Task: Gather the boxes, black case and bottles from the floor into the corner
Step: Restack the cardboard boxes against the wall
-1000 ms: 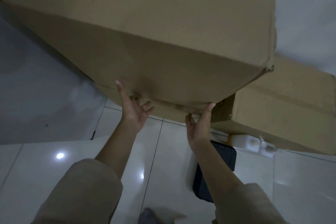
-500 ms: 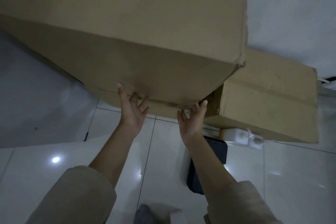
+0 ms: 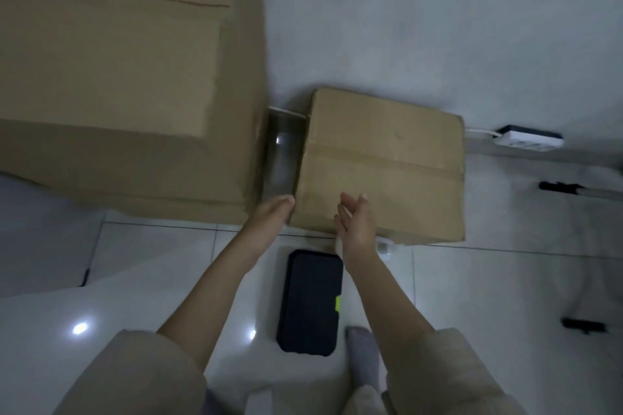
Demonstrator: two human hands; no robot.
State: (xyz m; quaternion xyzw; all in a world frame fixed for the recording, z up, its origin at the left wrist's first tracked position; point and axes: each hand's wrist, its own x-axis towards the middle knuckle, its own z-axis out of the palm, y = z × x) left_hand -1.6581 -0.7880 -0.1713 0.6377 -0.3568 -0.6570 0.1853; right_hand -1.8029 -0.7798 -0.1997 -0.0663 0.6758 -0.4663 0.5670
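Your left hand (image 3: 273, 212), fingers straight, touches the small box (image 3: 381, 158) at its near-left corner; your right hand (image 3: 355, 222) hovers open before it. Large box (image 3: 128, 77) stands left, against the wall. Black case (image 3: 310, 300) lies on the floor (image 3: 488, 296) between your forearms.

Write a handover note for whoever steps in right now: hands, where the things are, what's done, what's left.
Left hand: open, holding nothing, at the near left corner of the small cardboard box.
Right hand: open, empty, held in front of that box's near side.
Large cardboard box: on the floor against the wall, left of the small box, with a gap between them.
Black case: flat on the tiles nearer the person, not yet moved.
White bottle: mostly hidden behind the right wrist, at the small box's near edge.
Done: large box set down.
Left: close the gap, move the case and bottles in.
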